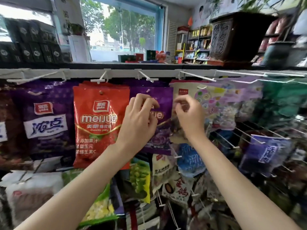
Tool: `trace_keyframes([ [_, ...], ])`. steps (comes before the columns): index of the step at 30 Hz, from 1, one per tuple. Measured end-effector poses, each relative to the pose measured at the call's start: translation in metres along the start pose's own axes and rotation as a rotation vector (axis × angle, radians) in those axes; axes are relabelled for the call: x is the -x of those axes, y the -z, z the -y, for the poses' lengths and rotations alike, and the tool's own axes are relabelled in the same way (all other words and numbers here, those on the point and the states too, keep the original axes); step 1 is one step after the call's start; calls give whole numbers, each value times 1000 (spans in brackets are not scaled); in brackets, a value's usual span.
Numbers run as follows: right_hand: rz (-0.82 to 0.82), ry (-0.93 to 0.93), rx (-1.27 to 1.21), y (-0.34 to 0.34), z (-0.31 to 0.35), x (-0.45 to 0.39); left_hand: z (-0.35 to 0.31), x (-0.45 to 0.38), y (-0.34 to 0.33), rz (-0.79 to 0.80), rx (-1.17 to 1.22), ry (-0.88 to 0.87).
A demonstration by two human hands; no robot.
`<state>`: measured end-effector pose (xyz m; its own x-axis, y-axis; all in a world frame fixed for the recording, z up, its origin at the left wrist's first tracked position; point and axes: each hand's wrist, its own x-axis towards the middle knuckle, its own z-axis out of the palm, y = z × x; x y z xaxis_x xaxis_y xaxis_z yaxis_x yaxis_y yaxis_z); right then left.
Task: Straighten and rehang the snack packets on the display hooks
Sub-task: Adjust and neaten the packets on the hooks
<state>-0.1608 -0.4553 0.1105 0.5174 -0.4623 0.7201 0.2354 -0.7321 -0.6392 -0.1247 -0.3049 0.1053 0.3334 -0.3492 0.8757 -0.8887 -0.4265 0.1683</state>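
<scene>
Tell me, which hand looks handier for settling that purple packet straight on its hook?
Probably the left hand: its fingers curl against the purple foil snack packet just below the white hook tip. The right hand sits at the packet's right edge, over the neighbouring pale packet.

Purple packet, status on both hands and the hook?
Left hand gripping purple packet. Right hand curled at its edge, grip unclear. Packet on hook. Nothing blocking.

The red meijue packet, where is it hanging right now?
In the head view the red meijue packet hangs left of centre on the top row, between the dark purple packet and the purple packet behind the left hand.
</scene>
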Motion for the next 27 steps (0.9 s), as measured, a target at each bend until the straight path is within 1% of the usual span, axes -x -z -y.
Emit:
trace_keyframes([
  [2, -239, -95, -6, 30, -24, -10, -11, -9, -15, 32, 13, -6],
  [3, -308, -143, -8, 42, -35, -16, -16, -13, -23, 57, 14, -3],
  [4, -314, -212, -4, 51, -48, -24, -22, -16, -30, 83, 9, 0],
  [5, -261, -295, -24, 57, -62, -31, -27, -19, -38, 108, -1, 3],
  [7, -62, -459, -126, 62, -89, -43, -39, -22, -56, 146, -21, 6],
  [9, 102, -519, -172, 66, -111, -49, -52, -28, -75, 154, -30, 13],
  [11, 195, -454, -192, 75, -119, -51, -65, -37, -96, 143, -39, 24],
  [13, 369, -293, -231, 88, -125, -53, -78, -46, -119, 134, -63, 3],
  [15, 535, -166, -198, 101, -134, -57, -91, -52, -141, 142, -83, -18],
  [16, 550, -151, -172, 107, -142, -62, -98, -52, -151, 155, -88, -15],
  [17, 521, -176, -163, 114, -151, -69, -104, -52, -159, 176, -95, -6],
  [18, 452, -221, -162, 122, -160, -74, -111, -50, -167, 199, -107, -1],
  [22, -43, -331, -64, 160, -206, -102, -126, -44, -186, 253, -136, 21],
  [23, -95, -369, -63, 168, -218, -111, -128, -46, -190, 258, -134, 49],
  [24, -74, -424, -86, 173, -231, -121, -132, -48, -193, 265, -132, 75],
  [27, 115, -598, -217, 175, -255, -142, -145, -55, -201, 306, -145, 66],
])
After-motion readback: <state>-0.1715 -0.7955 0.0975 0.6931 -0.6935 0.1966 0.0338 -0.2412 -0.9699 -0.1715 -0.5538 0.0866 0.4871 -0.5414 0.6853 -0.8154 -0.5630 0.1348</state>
